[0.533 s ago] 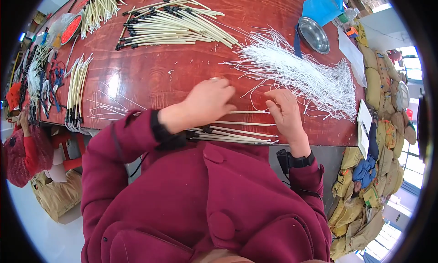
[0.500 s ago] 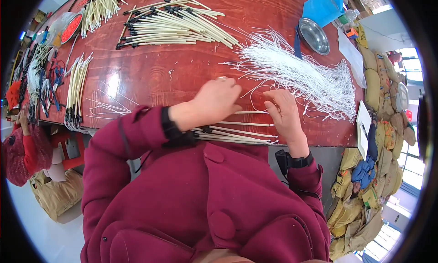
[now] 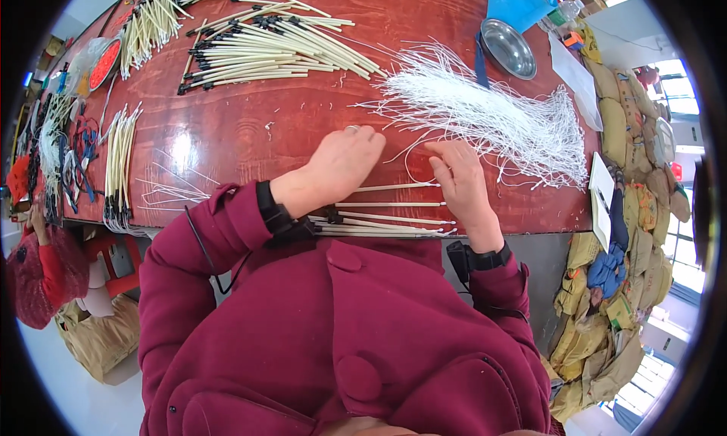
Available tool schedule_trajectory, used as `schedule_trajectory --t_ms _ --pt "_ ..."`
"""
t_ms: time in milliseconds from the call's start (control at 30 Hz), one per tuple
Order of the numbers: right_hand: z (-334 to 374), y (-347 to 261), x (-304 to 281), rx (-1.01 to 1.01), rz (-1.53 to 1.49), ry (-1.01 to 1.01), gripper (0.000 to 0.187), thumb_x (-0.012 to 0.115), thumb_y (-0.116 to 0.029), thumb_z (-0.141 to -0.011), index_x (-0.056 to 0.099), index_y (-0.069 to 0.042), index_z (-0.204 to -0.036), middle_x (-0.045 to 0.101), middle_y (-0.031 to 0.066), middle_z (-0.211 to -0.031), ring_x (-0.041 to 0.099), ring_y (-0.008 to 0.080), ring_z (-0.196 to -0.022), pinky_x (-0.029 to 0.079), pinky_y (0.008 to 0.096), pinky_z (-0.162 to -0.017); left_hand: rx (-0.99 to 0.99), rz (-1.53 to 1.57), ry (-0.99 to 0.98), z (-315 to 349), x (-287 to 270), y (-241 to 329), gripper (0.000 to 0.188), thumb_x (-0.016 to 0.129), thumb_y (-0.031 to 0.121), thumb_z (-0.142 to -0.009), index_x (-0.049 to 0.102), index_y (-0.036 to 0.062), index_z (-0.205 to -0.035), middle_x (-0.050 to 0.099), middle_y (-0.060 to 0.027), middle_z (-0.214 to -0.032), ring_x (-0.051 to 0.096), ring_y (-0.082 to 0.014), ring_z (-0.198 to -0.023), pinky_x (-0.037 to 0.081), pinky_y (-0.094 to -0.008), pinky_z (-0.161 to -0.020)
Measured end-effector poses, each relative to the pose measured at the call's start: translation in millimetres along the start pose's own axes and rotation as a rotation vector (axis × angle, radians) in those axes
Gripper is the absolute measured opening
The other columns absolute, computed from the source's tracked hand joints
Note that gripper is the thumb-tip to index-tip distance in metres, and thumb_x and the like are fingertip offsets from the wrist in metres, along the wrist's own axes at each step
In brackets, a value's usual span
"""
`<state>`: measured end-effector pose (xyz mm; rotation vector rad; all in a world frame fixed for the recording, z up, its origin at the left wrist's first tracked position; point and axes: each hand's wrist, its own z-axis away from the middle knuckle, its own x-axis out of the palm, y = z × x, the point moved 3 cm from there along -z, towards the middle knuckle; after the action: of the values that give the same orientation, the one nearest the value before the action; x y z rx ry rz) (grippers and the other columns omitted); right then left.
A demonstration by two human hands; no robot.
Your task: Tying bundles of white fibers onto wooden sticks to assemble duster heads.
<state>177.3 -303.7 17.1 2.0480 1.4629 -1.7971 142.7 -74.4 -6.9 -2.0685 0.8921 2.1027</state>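
Holding red bits (image 3: 104,65), a round dish (image 3: 116,68) sits far left; my left hand (image 3: 347,157) curls, grip unclear to me, beside pale sticks (image 3: 391,204) along the near edge of the table (image 3: 250,144); my right hand (image 3: 463,180) has thumb and fingers apart, left of a metal bowl (image 3: 508,48).

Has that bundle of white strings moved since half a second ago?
No, not visibly. Against the red table and the metal bowl, the bundle of white strings keeps its place; the whole view slid instead.
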Motion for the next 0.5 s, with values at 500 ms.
schedule_trajectory --t_ms 500 --pt "2 10 -24 0.074 -0.037 0.196 0.026 0.061 -0.014 -0.102 0.069 -0.001 -0.123 0.072 0.0081 -0.103 0.061 0.0194 -0.087 0.049 0.0320 -0.079 0.267 0.256 -0.246 -41 19 34 0.015 0.063 0.016 -0.096 0.059 0.0036 -0.102 0.065 -0.0149 -0.102 0.069 -0.0352 -0.085 0.056 -0.0470 -0.072"
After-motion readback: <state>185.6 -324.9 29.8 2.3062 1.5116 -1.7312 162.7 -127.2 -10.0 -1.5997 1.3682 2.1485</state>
